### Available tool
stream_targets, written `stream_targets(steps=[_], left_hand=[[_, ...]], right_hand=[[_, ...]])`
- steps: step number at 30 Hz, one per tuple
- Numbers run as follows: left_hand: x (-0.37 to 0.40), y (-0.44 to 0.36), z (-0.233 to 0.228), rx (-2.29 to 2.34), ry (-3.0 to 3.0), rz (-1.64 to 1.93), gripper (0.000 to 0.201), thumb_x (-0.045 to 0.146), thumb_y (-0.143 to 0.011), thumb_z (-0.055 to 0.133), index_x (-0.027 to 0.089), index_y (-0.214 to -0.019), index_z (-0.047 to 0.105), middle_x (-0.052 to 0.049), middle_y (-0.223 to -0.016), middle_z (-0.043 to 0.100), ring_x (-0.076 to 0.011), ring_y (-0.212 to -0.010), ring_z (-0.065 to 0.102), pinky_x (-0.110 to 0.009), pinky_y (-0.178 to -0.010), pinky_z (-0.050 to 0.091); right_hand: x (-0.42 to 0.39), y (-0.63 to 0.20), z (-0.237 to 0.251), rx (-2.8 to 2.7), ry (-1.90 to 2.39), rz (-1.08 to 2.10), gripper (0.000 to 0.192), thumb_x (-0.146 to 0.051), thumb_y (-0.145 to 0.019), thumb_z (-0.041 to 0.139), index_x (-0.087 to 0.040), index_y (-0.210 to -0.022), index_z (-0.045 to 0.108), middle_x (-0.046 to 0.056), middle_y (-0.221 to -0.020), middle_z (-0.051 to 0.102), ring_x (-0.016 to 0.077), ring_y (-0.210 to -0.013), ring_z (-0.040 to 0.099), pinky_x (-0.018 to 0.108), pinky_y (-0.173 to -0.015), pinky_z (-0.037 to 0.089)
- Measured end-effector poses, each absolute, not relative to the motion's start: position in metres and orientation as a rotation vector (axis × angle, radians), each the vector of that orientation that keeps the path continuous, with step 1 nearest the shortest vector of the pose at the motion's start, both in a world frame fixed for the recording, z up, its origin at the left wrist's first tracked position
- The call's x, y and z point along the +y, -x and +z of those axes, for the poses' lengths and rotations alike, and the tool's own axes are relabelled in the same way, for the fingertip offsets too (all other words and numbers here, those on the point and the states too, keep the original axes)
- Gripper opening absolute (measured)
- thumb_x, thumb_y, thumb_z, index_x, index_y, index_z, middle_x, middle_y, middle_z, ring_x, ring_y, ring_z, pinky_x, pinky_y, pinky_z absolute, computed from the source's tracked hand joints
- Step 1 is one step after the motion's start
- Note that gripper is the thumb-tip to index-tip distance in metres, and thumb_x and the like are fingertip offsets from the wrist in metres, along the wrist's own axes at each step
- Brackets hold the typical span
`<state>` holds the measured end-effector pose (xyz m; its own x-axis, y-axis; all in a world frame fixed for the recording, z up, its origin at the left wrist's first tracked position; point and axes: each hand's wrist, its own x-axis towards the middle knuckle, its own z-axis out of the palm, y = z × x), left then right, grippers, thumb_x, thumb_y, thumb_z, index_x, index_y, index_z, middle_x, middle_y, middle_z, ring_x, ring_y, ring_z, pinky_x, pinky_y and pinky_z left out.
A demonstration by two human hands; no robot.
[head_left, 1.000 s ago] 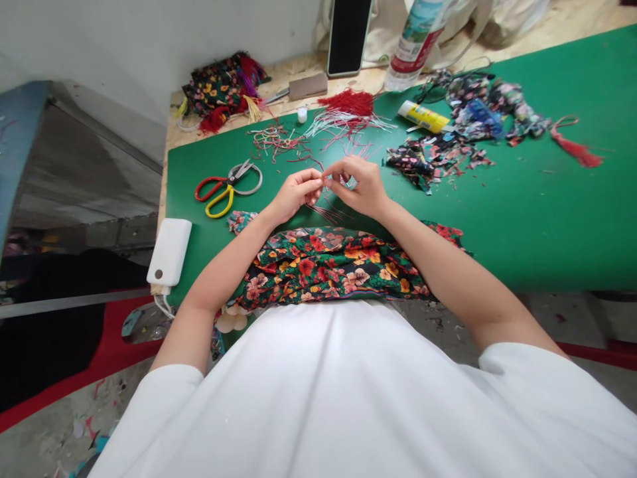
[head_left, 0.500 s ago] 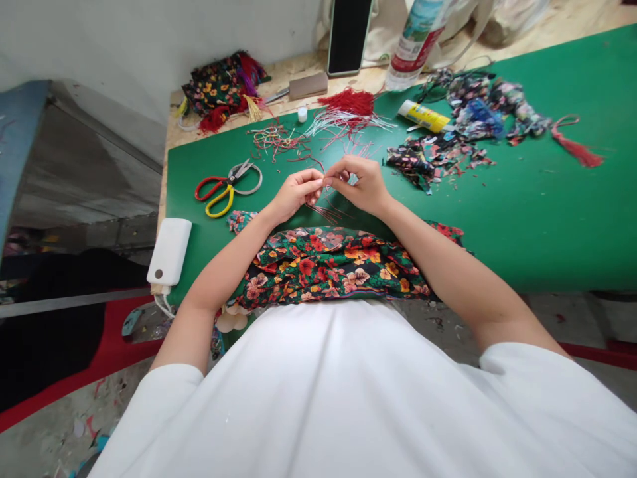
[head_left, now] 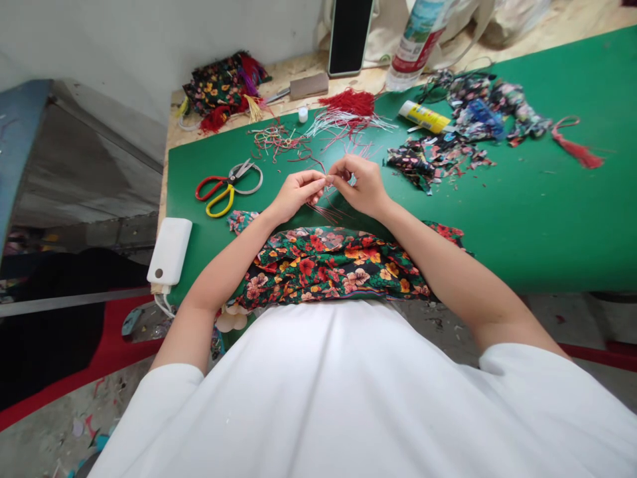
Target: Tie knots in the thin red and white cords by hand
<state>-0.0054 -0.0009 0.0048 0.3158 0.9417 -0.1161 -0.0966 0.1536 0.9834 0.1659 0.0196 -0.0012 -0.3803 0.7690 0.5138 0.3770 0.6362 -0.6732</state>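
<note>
My left hand point(head_left: 300, 192) and my right hand point(head_left: 359, 184) meet fingertip to fingertip over the green mat, both closed in a pinch. Between them are thin reddish cords point(head_left: 326, 211), whose loose ends stick out below the fingers. The exact spot they grip is too small to make out. Just beyond my hands lie a tangle of cut cords point(head_left: 279, 141), a bundle of white cords point(head_left: 331, 123) and a red tassel heap point(head_left: 348, 101). Nearer my body, flower-printed fabric point(head_left: 318, 265) lies bunched along the mat's front edge, under my forearms.
Scissors point(head_left: 226, 189) with red and yellow handles lie at left, near a white power bank point(head_left: 170, 252). A yellow glue stick point(head_left: 424, 117), fabric scraps point(head_left: 423, 162) and a pink tassel point(head_left: 580, 147) are at right. A phone point(head_left: 350, 36) and a bottle point(head_left: 415, 46) stand behind.
Both hands have shifted very slightly to the right, still pinched together on the cords. Nothing else has visibly moved.
</note>
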Motion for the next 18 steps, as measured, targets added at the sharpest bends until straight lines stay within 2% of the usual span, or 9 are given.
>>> stream_targets(steps=[7,12,15,18], left_hand=[[-0.0006,0.0062,0.0035,0.948,-1.226,0.93,0.024,0.039,-0.075,0.068,0.016,-0.076,0.062,0.004,-0.06,0.054,-0.0029,-0.049,0.047,-0.017,-0.049,0.035],[-0.0003,0.0063,0.002,0.927,-1.213,0.95,0.021,0.037,-0.076,0.068,0.017,-0.075,0.062,0.004,-0.062,0.051,-0.0029,-0.051,0.045,-0.017,-0.05,0.036],[-0.0016,0.0049,0.0047,0.924,-1.165,1.004,0.019,0.034,-0.075,0.07,0.017,-0.074,0.061,0.003,-0.074,0.054,-0.0021,-0.056,0.047,-0.015,-0.054,0.039],[-0.0038,0.0033,0.0098,0.946,-1.106,1.04,0.017,0.03,-0.074,0.07,0.017,-0.073,0.06,0.001,-0.092,0.056,-0.0011,-0.063,0.051,-0.015,-0.061,0.044]], right_hand=[[0.0186,-0.1645,-0.0025,-1.997,0.89,0.563,0.021,-0.04,-0.088,0.05,-0.022,-0.078,0.056,0.002,-0.071,0.055,0.0152,-0.065,0.047,0.033,-0.065,0.042],[0.0163,-0.1632,-0.0016,-1.966,0.861,0.584,0.027,-0.046,-0.089,0.048,-0.022,-0.079,0.055,0.001,-0.071,0.053,0.0139,-0.063,0.045,0.031,-0.063,0.041],[0.0161,-0.1643,-0.0022,-1.965,0.849,0.648,0.032,-0.054,-0.088,0.045,-0.023,-0.089,0.056,0.003,-0.078,0.055,0.0157,-0.069,0.048,0.033,-0.065,0.043],[0.0173,-0.1649,-0.0042,-2.055,0.812,0.693,0.039,-0.061,-0.086,0.045,-0.025,-0.096,0.055,0.006,-0.089,0.055,0.0202,-0.081,0.051,0.037,-0.073,0.046]])
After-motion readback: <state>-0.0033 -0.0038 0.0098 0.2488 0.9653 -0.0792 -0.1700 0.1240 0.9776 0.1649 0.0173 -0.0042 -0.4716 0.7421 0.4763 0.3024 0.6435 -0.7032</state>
